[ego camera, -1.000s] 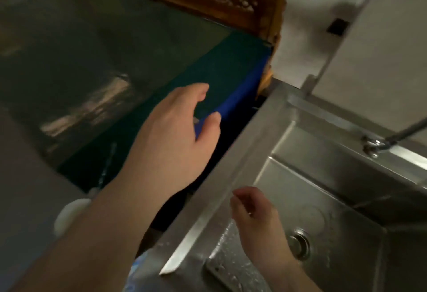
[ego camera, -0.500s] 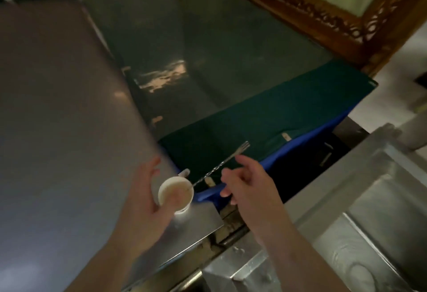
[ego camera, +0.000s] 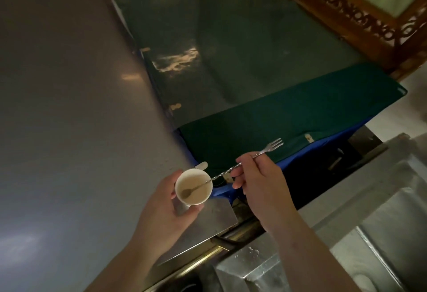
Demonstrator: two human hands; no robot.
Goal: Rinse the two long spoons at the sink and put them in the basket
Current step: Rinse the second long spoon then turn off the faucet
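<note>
A long twisted metal spoon (ego camera: 221,174) with a small fork at its far end leans in a white paper cup (ego camera: 193,186). Its bowl lies in the pale residue at the cup's bottom. My right hand (ego camera: 258,180) pinches the spoon's stem near the fork end. My left hand (ego camera: 165,208) wraps the cup from the left, at the corner of the steel counter (ego camera: 69,130). I see only this one spoon and no basket.
The steel sink (ego camera: 381,234) lies at the lower right, its rim wet. A dark green mat over a blue edge (ego camera: 300,125) sits behind the cup. A carved wooden frame (ego camera: 346,9) runs along the top right.
My view swung left from the sink to the counter. My left hand closed on the cup and my right hand came from the sink and took hold of the spoon's stem.
</note>
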